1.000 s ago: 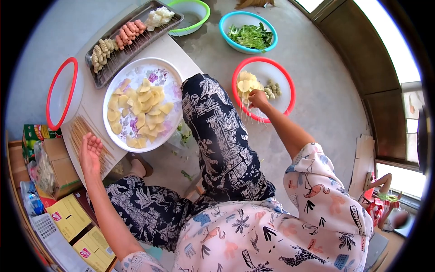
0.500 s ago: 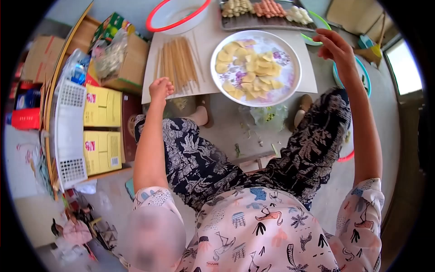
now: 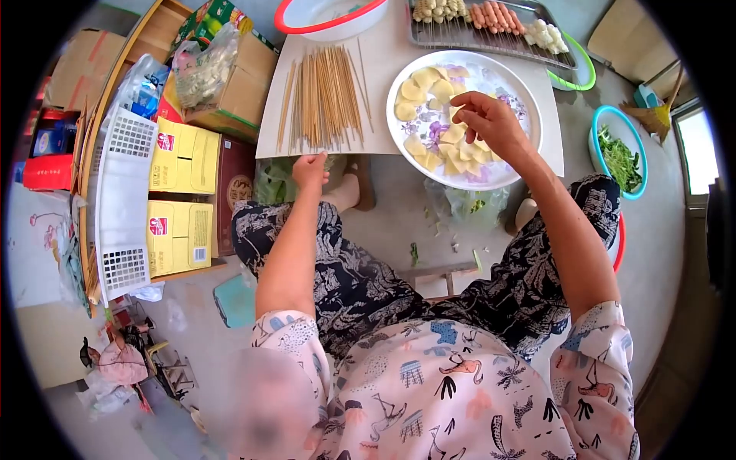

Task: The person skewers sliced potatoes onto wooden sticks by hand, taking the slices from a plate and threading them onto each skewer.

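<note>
My left hand is at the table's front edge, fingers pinched together at the near ends of the bamboo skewers. Whether a skewer is between its fingertips is too small to make out. The skewers lie side by side in a wide bundle, a few apart on its right. Over the round white plate with purple flowers hovers my right hand, fingers bent and apart, with nothing visible in them. Thin pale-yellow slices, like potato, are spread on the plate, partly hidden under this hand.
Behind the plate, a metal tray holds filled skewers, including sausages. A red-rimmed basin stands at the back left. On the floor at right is a blue basin of greens. Shelves with yellow boxes stand at left.
My right hand has swung in from beside the tray to above the plate. My left hand has come to the skewers' near ends. The view has shifted.
</note>
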The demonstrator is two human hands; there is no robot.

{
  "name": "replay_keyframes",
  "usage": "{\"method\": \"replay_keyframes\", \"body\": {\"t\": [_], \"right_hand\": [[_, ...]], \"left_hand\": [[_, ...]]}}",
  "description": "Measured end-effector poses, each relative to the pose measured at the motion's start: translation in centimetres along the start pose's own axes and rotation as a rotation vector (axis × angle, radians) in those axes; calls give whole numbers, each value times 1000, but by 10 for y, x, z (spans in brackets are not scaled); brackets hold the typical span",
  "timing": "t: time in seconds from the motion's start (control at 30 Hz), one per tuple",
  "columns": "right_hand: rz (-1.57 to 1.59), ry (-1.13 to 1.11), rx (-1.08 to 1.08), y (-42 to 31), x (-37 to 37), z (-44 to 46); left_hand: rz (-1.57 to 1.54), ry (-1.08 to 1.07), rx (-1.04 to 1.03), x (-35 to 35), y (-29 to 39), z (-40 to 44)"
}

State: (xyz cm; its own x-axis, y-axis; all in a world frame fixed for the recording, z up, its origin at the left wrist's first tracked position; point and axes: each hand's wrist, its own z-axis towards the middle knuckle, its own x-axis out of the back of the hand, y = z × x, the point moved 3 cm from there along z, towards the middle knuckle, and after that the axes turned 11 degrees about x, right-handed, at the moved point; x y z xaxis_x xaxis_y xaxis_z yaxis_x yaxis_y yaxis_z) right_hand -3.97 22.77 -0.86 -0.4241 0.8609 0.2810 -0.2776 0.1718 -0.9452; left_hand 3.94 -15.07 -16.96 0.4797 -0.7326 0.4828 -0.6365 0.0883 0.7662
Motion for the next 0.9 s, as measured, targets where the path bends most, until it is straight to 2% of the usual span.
{"method": "replay_keyframes", "body": {"t": [0.07,0.2,0.27,0.3,0.37,0.47,0.57,0.67,0.9], "right_hand": [[-44,-49,-12,-4,-3,-1],[-131,-135,-38,-9,-5,-4],[-131,-127,-43,-9,-5,-6],[-145,-130,-38,-8,-4,-6],[-180,-129,-16,-6,-4,-7],[-192,-107,24,-4,-2,-9],[-216,-95,40,-4,-1,-11],[-247,-103,58,-7,-2,-11],[-288,-143,101,-16,-6,-11]], "left_hand": [[-184,117,205,-5,-3,-2],[-236,240,234,-10,0,-7],[-21,483,-286,-6,15,-1],[-19,484,-289,-4,21,2],[227,475,-536,-4,39,3],[393,400,-600,-8,50,13],[544,426,-555,-11,55,20],[532,361,-429,-7,59,29],[472,360,-330,10,53,63]]}}
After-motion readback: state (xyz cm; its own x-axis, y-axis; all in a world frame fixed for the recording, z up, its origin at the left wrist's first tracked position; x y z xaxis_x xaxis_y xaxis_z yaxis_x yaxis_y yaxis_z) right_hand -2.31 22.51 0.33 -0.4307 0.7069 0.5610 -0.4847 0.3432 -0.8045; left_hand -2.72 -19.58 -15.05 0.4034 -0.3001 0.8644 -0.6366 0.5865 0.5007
